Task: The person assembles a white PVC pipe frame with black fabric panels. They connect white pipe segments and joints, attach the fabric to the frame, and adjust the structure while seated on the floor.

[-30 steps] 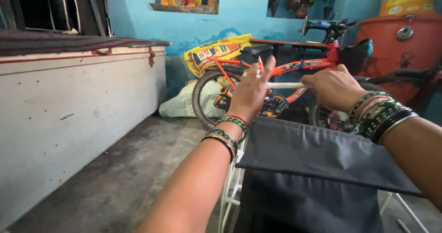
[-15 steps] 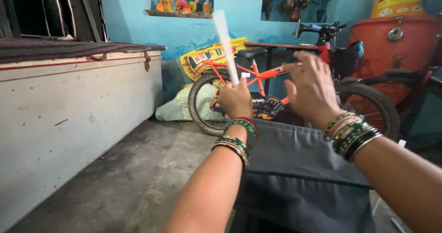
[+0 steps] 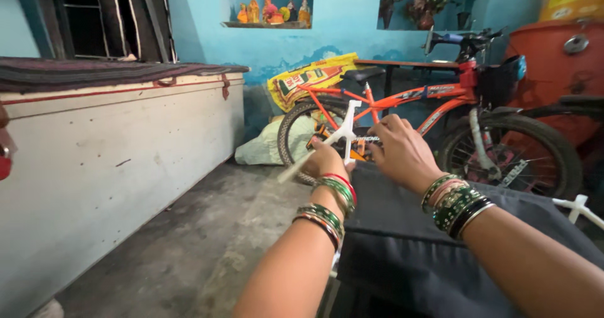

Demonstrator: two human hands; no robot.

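Note:
My left hand (image 3: 327,162), with green and red bangles on the wrist, is closed around a white plastic rod piece (image 3: 345,128) that has a forked top. The piece stands just beyond the far edge of a dark grey cloth (image 3: 409,249). This cloth lies spread over a white frame, and one frame corner (image 3: 577,208) pokes out at the right. Beside the left hand, my right hand (image 3: 401,152) lies palm down on the cloth's far edge, fingers bent forward and close to the white piece. I see nothing held in it.
An orange bicycle (image 3: 440,98) stands just behind the cloth. A long white chest (image 3: 126,148) with a dark striped cover runs along the left. A pale sack (image 3: 267,147), a yellow bag (image 3: 308,79) and an orange drum (image 3: 560,60) line the blue wall.
My left hand went from open and raised to gripping the white piece, then dropped lower with it. My right hand came down onto the cloth's far edge.

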